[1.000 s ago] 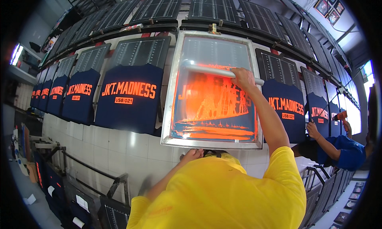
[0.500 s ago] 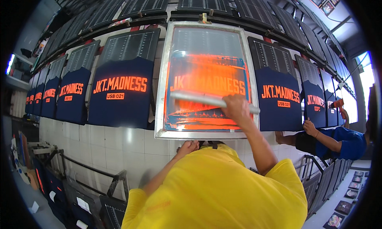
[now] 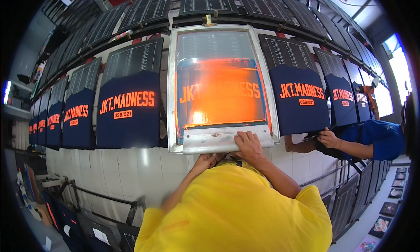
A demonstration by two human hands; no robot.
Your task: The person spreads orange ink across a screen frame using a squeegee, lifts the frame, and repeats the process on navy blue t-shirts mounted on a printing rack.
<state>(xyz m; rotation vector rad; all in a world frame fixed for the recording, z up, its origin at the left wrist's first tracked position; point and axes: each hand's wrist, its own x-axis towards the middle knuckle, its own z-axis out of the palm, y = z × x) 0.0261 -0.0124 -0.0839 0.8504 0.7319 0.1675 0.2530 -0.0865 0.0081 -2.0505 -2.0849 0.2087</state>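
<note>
A metal-framed printing screen [image 3: 173, 77] lies in front of me over a platen, its mesh coated with wet bright orange ink [image 3: 214, 105]. Orange lettering shows through at both sides of the mesh. My right hand [image 3: 249, 148] grips a long, pale metal squeegee [image 3: 208, 140], which lies across the near end of the screen, parallel to its near edge. Just below that edge, left of centre, my left hand [image 3: 204, 162] has its fingers curled closed; whatever they hold is hidden.
Dark blue garments with orange print lie on sloping platens to the left [image 3: 127, 120] and right [image 3: 302, 114]. A row of bare black platens [image 3: 208, 1] runs behind. At the right, a person in a blue shirt [image 3: 385, 140] has an orange heat gun [image 3: 371, 96].
My right hand has drawn the squeegee toward me, from mid-screen to the near edge, and it now lies level. Orange ink covers the lower mesh more evenly. My left hand stays by the near edge.
</note>
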